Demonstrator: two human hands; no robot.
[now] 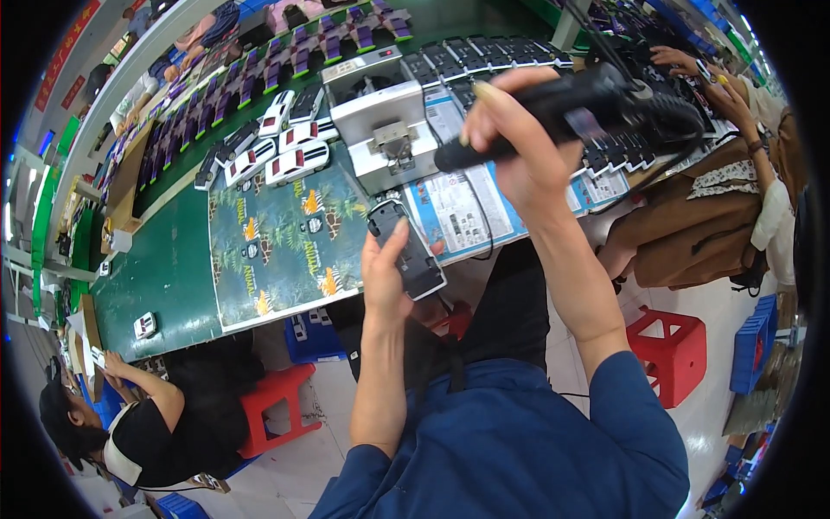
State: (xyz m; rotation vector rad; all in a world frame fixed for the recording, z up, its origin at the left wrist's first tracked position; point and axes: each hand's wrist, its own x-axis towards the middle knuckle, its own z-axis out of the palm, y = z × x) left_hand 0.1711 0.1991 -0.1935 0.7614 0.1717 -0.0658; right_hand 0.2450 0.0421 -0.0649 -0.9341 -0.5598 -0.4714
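Observation:
My left hand (386, 270) is closed around a toy car (420, 264), its black underside turned up and a white body edge showing. My right hand (529, 143) grips a black electric screwdriver (558, 112), which lies nearly level with its nose pointing left. That nose is close to the front of a silver metal screw dispenser (370, 121); whether they touch I cannot tell. The toy car is below the dispenser, apart from the screwdriver.
White toy cars (298, 164) stand left of the dispenser on a printed animal mat (285, 251). Rows of black car undersides (475, 56) and purple toy parts (298, 60) line the back. Co-workers sit on both sides. A red stool (666, 355) stands at right. A cable hangs beside the screwdriver.

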